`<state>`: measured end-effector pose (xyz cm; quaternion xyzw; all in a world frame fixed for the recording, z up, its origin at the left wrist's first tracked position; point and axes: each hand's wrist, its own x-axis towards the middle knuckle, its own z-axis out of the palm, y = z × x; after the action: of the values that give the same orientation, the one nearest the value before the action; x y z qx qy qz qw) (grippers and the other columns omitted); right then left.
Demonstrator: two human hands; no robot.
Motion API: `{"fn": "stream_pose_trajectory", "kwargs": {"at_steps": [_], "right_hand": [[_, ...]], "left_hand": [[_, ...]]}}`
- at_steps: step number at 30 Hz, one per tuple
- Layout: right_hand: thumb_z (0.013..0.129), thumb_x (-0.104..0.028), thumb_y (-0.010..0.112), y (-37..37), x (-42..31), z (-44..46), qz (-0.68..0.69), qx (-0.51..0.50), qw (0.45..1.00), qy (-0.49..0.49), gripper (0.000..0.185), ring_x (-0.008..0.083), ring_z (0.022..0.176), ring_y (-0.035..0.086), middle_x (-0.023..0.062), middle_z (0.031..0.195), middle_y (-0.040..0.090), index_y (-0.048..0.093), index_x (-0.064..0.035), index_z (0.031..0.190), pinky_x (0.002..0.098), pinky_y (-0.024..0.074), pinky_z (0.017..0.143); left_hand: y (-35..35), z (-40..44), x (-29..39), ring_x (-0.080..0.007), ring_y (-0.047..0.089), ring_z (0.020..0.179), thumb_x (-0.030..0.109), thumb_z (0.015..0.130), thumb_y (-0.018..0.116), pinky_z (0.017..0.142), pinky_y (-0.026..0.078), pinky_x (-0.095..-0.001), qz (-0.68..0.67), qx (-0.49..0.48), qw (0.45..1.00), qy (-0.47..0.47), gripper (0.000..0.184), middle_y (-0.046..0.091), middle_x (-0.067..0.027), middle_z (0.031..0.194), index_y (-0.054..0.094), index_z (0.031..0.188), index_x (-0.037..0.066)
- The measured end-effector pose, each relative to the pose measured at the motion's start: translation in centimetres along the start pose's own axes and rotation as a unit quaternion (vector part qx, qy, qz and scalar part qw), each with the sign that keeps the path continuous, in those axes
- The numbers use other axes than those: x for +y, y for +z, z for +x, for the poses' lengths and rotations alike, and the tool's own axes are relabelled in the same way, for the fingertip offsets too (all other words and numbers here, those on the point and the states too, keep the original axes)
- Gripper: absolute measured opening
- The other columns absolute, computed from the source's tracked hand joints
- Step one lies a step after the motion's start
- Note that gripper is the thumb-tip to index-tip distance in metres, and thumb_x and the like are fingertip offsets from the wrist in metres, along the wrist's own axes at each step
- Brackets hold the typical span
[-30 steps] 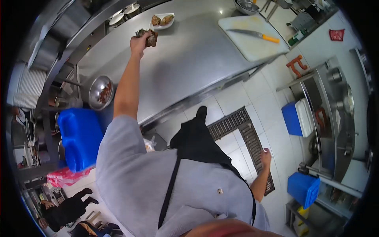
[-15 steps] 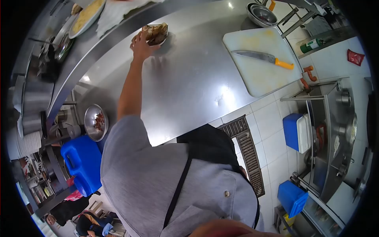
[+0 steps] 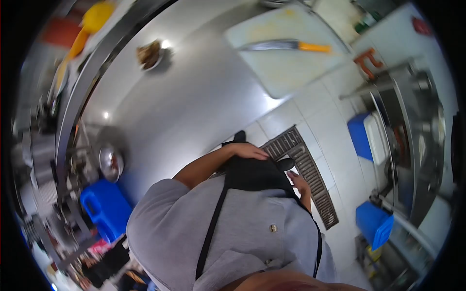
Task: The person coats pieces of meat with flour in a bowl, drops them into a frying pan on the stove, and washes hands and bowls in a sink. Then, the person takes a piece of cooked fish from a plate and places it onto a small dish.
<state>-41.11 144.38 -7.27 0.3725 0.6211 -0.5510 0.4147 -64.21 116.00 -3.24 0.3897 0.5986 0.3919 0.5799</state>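
Against the black apron point(image 3: 252, 173) rests my left hand point(image 3: 250, 151), flat with fingers extended and holding nothing. My right hand point(image 3: 298, 182) hangs at the apron's right edge, its fingers slightly bent and apart, empty. Brown food pieces point(image 3: 147, 53) sit on a small white dish on the steel table point(image 3: 194, 87), away from both hands. A knife point(image 3: 276, 45) with an orange handle lies across the white cutting board point(image 3: 286, 72). At the table's left end is a metal bowl point(image 3: 111, 163) with reddish bits inside.
A blue jug point(image 3: 106, 208) stands left of my body. A steel shelf edge runs along the table's far left side. Floor grates point(image 3: 310, 169) lie to my right, with a blue-and-white cooler point(image 3: 369, 137) and a blue bin point(image 3: 374, 224). A person in dark clothing is partly visible lower left.
My left hand has let go of the food on the dish and moved back to the apron. My right hand has come into view beside the apron. The camera view has shifted and turned.
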Motion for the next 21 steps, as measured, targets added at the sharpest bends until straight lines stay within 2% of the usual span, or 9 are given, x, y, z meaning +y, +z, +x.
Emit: {"fn": "stream_pose_trajectory", "kwargs": {"at_steps": [2,5,8,10,12,14,16,20,21], "right_hand": [[0.089,-0.056,0.051,-0.7,3.0,-0.7,0.010,-0.038,0.997,-0.062,0.079,0.0235,0.135,0.033,0.0140,0.147,0.037,0.029,-0.0045,0.146,0.0357,0.0227,0.112],[0.090,-0.052,0.052,-3.4,12.2,-1.9,0.267,0.005,0.957,-0.114,0.077,0.0230,0.137,0.031,0.0128,0.150,0.032,0.029,-0.0045,0.146,0.0310,0.0198,0.113],[0.090,-0.043,0.053,-6.6,21.1,-7.1,0.364,0.161,0.913,-0.086,0.061,0.0232,0.128,0.042,0.0108,0.146,0.038,0.039,-0.0175,0.143,0.0441,0.0365,0.103],[0.091,-0.045,0.052,-9.7,27.0,-8.5,0.322,0.192,0.925,0.066,0.045,0.0249,0.107,0.058,0.0136,0.126,0.057,0.062,-0.0139,0.122,0.0423,0.0519,0.080],[0.089,-0.040,0.053,-12.6,33.3,-7.3,0.257,0.181,0.943,0.106,0.039,0.0287,0.090,0.063,0.0134,0.095,0.068,0.071,-0.0082,0.103,0.0419,0.0517,0.073],[0.084,-0.030,0.057,-14.5,38.7,-4.7,0.106,0.469,0.877,-0.008,0.031,0.0314,0.102,0.061,0.0202,0.105,0.065,0.070,-0.0103,0.105,0.0428,0.0486,0.085],[0.078,-0.022,0.056,-18.3,38.4,-8.3,0.143,0.552,0.820,-0.045,0.031,0.0332,0.104,0.060,0.0184,0.109,0.064,0.070,-0.0101,0.103,0.0420,0.0468,0.089],[0.080,-0.020,0.052,-26.1,41.3,-12.0,0.191,0.420,0.887,-0.023,0.029,0.0315,0.095,0.063,0.0146,0.098,0.068,0.070,-0.0109,0.100,0.0415,0.0482,0.085],[0.080,-0.021,0.053,-26.1,42.7,-11.5,0.185,0.521,0.832,-0.037,0.028,0.0300,0.088,0.065,0.0142,0.094,0.069,0.071,-0.0107,0.099,0.0402,0.0496,0.081]], "left_hand": [[0.6,0.6,-1.8,-0.0243,0.052,0.120,0.050,0.095,0.046,0.105,0.035,-0.0317,-0.116,-0.066,0.962,-0.237,0.061,0.056,-0.0143,0.129,0.048,0.135,0.004],[4.3,2.0,0.6,-0.0250,0.052,0.119,0.044,0.092,0.054,0.105,0.035,-0.0328,-0.394,0.149,0.887,-0.190,0.057,0.057,-0.0135,0.129,0.053,0.129,0.001],[5.3,10.5,0.5,-0.0248,0.051,0.121,0.045,0.091,0.054,0.105,0.035,-0.0329,-0.036,0.042,0.961,-0.272,0.058,0.055,-0.0136,0.130,0.052,0.131,0.004],[6.0,18.7,1.4,-0.0247,0.050,0.122,0.046,0.090,0.055,0.106,0.035,-0.0330,0.228,-0.046,0.935,-0.267,0.058,0.054,-0.0136,0.131,0.051,0.132,0.005],[7.1,26.8,3.3,-0.0245,0.049,0.123,0.047,0.090,0.055,0.106,0.034,-0.0331,0.403,-0.122,0.876,-0.236,0.059,0.053,-0.0137,0.133,0.051,0.133,0.007],[8.9,34.6,6.1,-0.0244,0.049,0.124,0.048,0.089,0.055,0.107,0.034,-0.0332,0.497,-0.174,0.826,-0.201,0.059,0.052,-0.0138,0.134,0.050,0.133,0.009],[11.6,40.8,9.0,-0.0243,0.048,0.125,0.049,0.089,0.056,0.107,0.034,-0.0332,0.550,-0.211,0.788,-0.176,0.060,0.051,-0.0138,0.135,0.049,0.134,0.010],[17.4,53.1,13.9,-0.0240,0.046,0.127,0.050,0.088,0.056,0.108,0.033,-0.0334,0.625,-0.266,0.721,-0.140,0.062,0.048,-0.0139,0.137,0.047,0.136,0.014],[19.1,56.3,15.0,-0.0239,0.046,0.127,0.051,0.087,0.056,0.108,0.033,-0.0334,0.641,-0.280,0.702,-0.129,0.062,0.048,-0.0140,0.138,0.047,0.137,0.014]]}}
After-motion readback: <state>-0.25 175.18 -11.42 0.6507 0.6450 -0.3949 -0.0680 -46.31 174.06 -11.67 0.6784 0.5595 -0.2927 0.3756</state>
